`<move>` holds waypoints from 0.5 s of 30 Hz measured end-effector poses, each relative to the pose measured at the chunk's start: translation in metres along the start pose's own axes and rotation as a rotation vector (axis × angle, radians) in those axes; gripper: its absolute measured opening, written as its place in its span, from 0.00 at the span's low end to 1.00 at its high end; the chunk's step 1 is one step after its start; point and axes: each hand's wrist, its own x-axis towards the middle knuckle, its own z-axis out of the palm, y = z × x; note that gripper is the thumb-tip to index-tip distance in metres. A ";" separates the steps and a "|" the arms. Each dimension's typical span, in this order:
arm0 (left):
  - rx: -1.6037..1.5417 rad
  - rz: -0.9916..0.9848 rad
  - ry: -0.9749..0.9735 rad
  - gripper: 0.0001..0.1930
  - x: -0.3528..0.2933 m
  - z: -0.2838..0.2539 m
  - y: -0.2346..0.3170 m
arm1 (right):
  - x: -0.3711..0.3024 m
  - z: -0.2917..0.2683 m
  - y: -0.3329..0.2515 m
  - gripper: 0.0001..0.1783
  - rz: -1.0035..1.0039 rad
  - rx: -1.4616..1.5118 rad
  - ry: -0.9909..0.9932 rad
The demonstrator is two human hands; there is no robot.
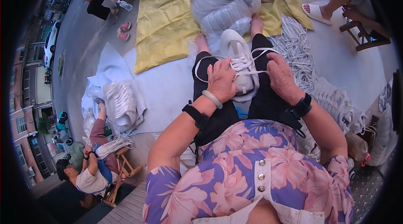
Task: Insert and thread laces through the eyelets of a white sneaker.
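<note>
A white sneaker (233, 43) lies between my thighs, its toe pointing away from me and its heel near me. White shoelace (242, 65) runs through its eyelets, with loose loops out to both sides. At the left side of the shoe, my left hand (221, 80) is closed on the lace by the opening; its thumb is partly hidden. My right hand (283, 77), to the right of the shoe, pinches a lace end between thumb and forefinger. That lace stretches across the shoe between the two hands.
Clear plastic bags of white shoe parts (226, 3) lie beyond my feet on yellow sheeting (166, 22). A heap of white laces (296, 52) and stacked white uppers (333, 98) lie at right. Other people sit at far left, lower left and far right, one on a wooden stool (364, 35).
</note>
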 end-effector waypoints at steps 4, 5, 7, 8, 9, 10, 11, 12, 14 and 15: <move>-0.019 0.013 0.088 0.05 -0.001 -0.002 -0.002 | -0.046 -0.040 0.073 0.11 0.151 -0.187 -0.046; -0.008 0.010 0.118 0.05 -0.002 -0.004 -0.002 | -0.045 -0.046 0.071 0.11 0.218 -0.205 -0.117; 0.041 0.030 0.143 0.05 -0.004 -0.013 -0.002 | -0.041 -0.043 0.061 0.13 0.153 -0.191 -0.104; 0.036 -0.003 0.074 0.05 -0.005 -0.018 -0.001 | -0.033 -0.039 0.046 0.15 0.091 -0.176 -0.083; 0.028 -0.031 0.002 0.06 -0.006 -0.021 -0.001 | -0.024 -0.031 0.032 0.17 0.024 -0.129 -0.069; 0.026 -0.028 -0.003 0.06 -0.005 -0.021 -0.002 | -0.015 -0.022 0.020 0.19 -0.040 -0.082 -0.056; 0.026 -0.065 -0.101 0.08 -0.005 -0.023 -0.003 | -0.008 -0.013 0.009 0.22 -0.052 -0.036 -0.095; 0.028 -0.103 -0.201 0.11 -0.006 -0.026 -0.005 | 0.001 -0.004 -0.003 0.20 -0.120 -0.018 -0.063; 0.008 -0.086 -0.234 0.12 -0.007 -0.038 -0.010 | 0.016 0.010 -0.015 0.18 -0.214 -0.050 -0.039; -0.019 -0.065 -0.265 0.14 -0.006 -0.047 -0.011 | 0.021 0.017 -0.016 0.16 -0.238 -0.061 -0.022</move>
